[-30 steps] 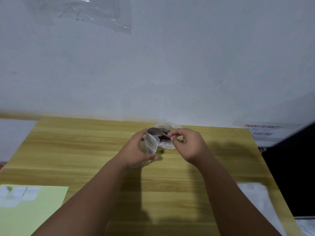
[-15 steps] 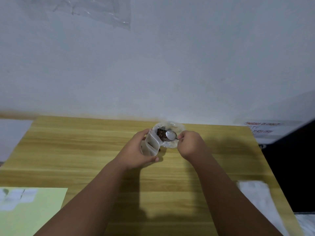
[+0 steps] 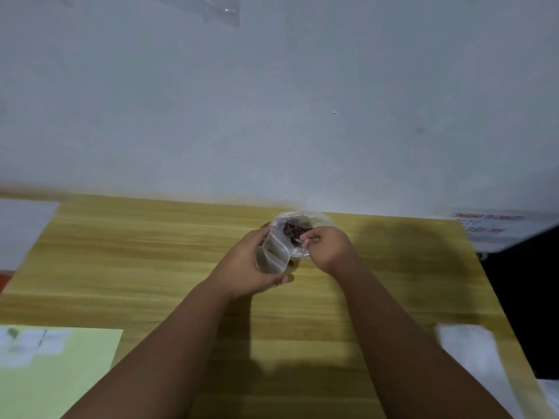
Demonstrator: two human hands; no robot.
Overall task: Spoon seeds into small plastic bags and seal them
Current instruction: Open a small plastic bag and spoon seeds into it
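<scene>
My left hand grips a small clear plastic bag, its mouth turned toward the right. Just behind it a larger clear bag of dark brown seeds sits on the wooden table near the wall. My right hand is curled at the seed bag's opening, its fingers pinching the spoon's handle; the spoon's bowl is hidden among the seeds.
A pale green sheet with small white labels lies at the near left of the table. A stack of clear white bags lies at the near right edge. A white wall rises right behind the table, a printed paper at far right.
The spoon, one second ago at the small bag's mouth, went into the seed bag and has now sunk out of sight in the seeds. My left hand still holds the small bag.
</scene>
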